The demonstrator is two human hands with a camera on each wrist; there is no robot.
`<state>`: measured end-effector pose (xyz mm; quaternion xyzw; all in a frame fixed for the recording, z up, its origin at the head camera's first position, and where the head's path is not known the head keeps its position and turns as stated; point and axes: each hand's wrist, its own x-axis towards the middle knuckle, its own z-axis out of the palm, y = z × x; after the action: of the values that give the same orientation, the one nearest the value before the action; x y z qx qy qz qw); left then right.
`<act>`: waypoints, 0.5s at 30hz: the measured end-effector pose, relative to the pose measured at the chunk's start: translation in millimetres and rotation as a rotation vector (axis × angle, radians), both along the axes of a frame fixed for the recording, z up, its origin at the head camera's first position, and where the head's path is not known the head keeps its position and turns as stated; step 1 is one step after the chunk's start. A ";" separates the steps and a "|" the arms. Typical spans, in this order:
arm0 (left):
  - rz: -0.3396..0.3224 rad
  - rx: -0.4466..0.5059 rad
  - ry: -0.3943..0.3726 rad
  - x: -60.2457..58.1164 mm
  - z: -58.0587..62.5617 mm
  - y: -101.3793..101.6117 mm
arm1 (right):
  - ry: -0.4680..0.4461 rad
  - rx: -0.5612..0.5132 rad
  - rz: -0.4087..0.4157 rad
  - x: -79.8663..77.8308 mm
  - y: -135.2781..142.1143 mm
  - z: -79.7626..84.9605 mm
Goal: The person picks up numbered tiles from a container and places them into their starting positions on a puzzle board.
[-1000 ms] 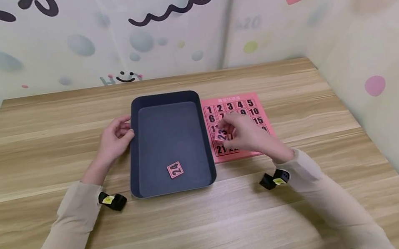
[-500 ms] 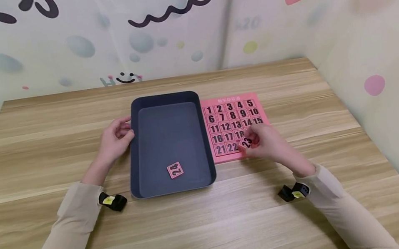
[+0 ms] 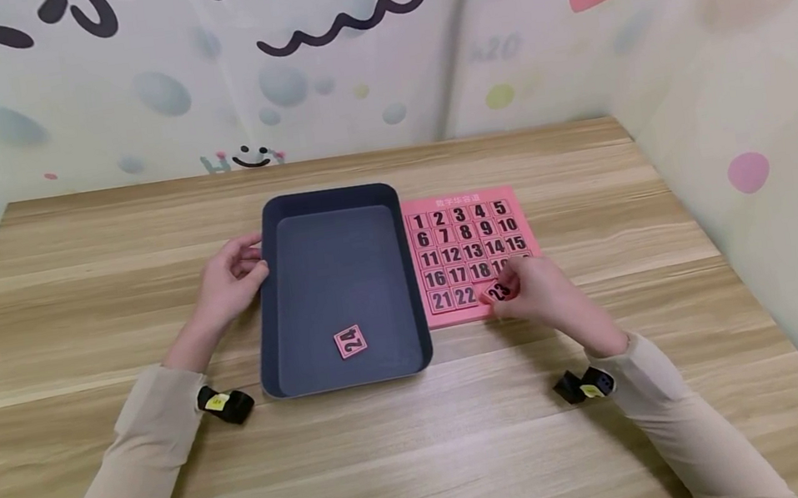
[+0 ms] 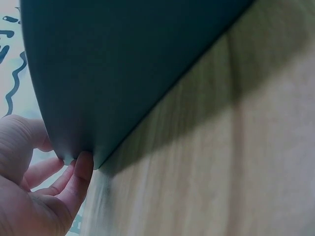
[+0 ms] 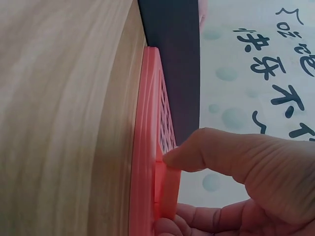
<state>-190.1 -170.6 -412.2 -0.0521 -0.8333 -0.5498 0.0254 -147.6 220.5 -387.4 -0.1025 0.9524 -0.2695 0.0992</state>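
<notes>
In the head view my right hand (image 3: 536,288) pinches a pink number tile marked 23 (image 3: 499,291) between thumb and fingers. The tile is tilted over the bottom row of a pink number puzzle board (image 3: 487,314), just right of tile 22 (image 3: 465,296). In the right wrist view the held tile (image 5: 171,189) stands against the board's edge (image 5: 145,147). My left hand (image 3: 227,280) holds the left rim of a dark grey tray (image 3: 267,317). Up close, its fingers (image 4: 81,172) meet the tray's side wall (image 4: 98,83). Tile 24 (image 3: 351,341) lies turned sideways inside the tray.
The board lies right against the tray's right side, with numbered tiles filling its upper rows. Both rest on a wood-grain table (image 3: 427,464). A patterned wall (image 3: 346,79) borders the table at the back, and another stands on the right.
My right hand has carried tile 23 rightward across the board and lowered it beside tile 22. The left hand, tray and tile 24 stay in place.
</notes>
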 end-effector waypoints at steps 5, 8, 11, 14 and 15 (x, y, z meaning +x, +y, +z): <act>0.000 -0.002 0.001 -0.2 -0.2 -0.2 | -0.034 0.034 -0.005 -2.1 -3.4 -1.0; 0.001 -0.009 -0.002 -0.2 -0.1 -0.3 | -0.032 0.040 -0.019 -3.1 -4.1 -3.2; 0.002 -0.010 -0.004 -0.2 -0.2 -0.5 | -0.023 0.029 -0.021 -3.4 -3.9 -5.0; 0.000 -0.007 -0.003 -0.4 -0.5 -0.7 | -0.001 0.014 0.005 -3.4 -2.3 -6.0; 0.000 -0.006 -0.003 -0.4 -0.6 -0.8 | 0.005 0.011 0.015 -3.3 -1.7 -6.0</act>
<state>-190.5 -171.4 -412.8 -0.0512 -0.8351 -0.5472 0.0238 -150.9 218.8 -393.4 -0.1096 0.9534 -0.2630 0.0994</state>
